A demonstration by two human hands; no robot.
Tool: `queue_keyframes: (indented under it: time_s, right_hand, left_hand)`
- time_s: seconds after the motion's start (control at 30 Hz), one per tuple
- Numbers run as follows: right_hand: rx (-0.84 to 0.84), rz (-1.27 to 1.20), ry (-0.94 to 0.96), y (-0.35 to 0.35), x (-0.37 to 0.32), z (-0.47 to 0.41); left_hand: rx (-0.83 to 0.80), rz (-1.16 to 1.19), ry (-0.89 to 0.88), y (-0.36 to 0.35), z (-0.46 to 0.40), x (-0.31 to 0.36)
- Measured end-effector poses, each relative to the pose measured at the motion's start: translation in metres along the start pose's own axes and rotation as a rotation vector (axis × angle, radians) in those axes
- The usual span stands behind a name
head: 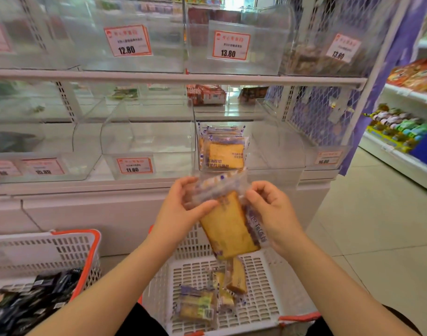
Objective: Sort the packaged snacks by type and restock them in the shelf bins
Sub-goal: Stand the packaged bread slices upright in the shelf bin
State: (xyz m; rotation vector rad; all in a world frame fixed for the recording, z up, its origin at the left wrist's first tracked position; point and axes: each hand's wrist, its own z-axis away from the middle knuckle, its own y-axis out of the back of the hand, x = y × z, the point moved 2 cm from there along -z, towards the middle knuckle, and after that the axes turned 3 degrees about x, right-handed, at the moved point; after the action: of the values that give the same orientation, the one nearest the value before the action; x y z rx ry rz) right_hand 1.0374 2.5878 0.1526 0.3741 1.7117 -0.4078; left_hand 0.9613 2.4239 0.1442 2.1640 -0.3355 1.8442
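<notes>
Both hands hold packaged toast slices (pixel 228 221) in clear wrappers with blue print, above a white basket (pixel 263 309). My left hand (pixel 181 209) grips the packets' left side, thumb across the front. My right hand (pixel 270 209) pinches the crinkled wrapper on the right. Straight ahead, a clear shelf bin (pixel 275 151) holds several of the same toast packets (pixel 223 149) standing upright at its left end. More toast packets (pixel 207 299) lie in the white basket below.
A second white basket with an orange rim (pixel 91 253) at lower left holds dark-wrapped snacks (pixel 31 304). Clear bins with red price tags (pixel 134 165) line the shelves; the bin left of the toast shows nothing inside. Another shelf with goods (pixel 401 132) stands on the right across a tiled aisle.
</notes>
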Motion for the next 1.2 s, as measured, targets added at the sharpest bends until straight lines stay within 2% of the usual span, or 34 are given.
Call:
queue_keyframes:
  time_s: [0.07, 0.13, 0.23, 0.3, 0.37, 0.47, 0.57, 0.73, 0.87, 1.03, 1.13, 1.2]
  right_hand:
    - [0.045, -0.324, -0.087, -0.002, 0.0, -0.004]
    - [0.045, -0.487, -0.164, -0.005, 0.0, -0.007]
    - [0.106, -0.395, -0.182, -0.005, -0.002, -0.013]
    - [0.212, -0.198, -0.058, 0.004, -0.011, -0.021]
    - [0.259, 0.039, 0.13, 0.013, -0.026, -0.029]
    - [0.099, 0.375, 0.282, 0.014, -0.048, -0.043]
    - [-0.002, 0.332, 0.278, 0.011, -0.061, -0.052]
    - [0.033, 0.171, 0.314, 0.016, -0.069, -0.063]
    - [0.199, -0.01, 0.225, 0.02, -0.068, -0.072]
    - [0.29, -0.244, -0.053, 0.02, -0.053, -0.082]
    - [0.303, -0.288, -0.166, 0.022, -0.042, -0.086]
    - [0.297, -0.306, -0.198, 0.022, -0.036, -0.088]
  left_hand:
    - [-0.064, 0.242, 0.235, -0.001, 0.0, -0.008]
    - [-0.199, 0.333, 0.34, -0.005, 0.003, -0.015]
    - [-0.213, 0.199, 0.234, -0.005, -0.004, -0.011]
    - [-0.15, 0.008, 0.108, 0.002, -0.015, -0.001]
    - [-0.166, -0.294, -0.078, 0.011, -0.028, 0.016]
    - [-0.305, -0.625, -0.305, 0.013, -0.04, 0.043]
    - [-0.324, -0.65, -0.379, 0.009, -0.051, 0.063]
    - [-0.313, -0.64, -0.358, 0.009, -0.066, 0.075]
    - [-0.277, -0.511, -0.259, 0.005, -0.075, 0.079]
    - [-0.1, 0.092, 0.01, -0.004, -0.076, 0.067]
    - [-0.013, 0.213, -0.016, -0.007, -0.077, 0.057]
    - [0.051, 0.172, -0.099, -0.008, -0.082, 0.055]
